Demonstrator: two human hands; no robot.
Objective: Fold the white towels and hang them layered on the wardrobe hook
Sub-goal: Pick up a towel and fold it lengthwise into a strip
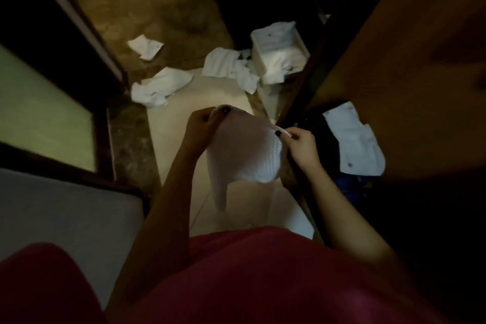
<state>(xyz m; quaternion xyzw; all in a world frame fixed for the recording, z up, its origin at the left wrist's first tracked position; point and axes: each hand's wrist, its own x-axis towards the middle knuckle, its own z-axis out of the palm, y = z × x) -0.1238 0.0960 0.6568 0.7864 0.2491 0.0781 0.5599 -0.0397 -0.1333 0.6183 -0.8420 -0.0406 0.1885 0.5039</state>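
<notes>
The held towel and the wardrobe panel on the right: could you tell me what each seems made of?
Towel: white woven cotton-like cloth, matte; ribbed weave shows and it droops limply. Wardrobe panel: probably wood or wood-look laminate, smooth brown; dim light hides any grain.

Towel [244, 155]: white cloth, waffle-ribbed weave, matt. Floor [168, 126]: pale tile, smooth. Far strip [147, 8]: mottled brown, stone-like, slight sheen. Wardrobe panel [394, 47]: brown wood, smooth, matt. Door pane [44, 118]: probably frosted glass, too dim to confirm.
</notes>
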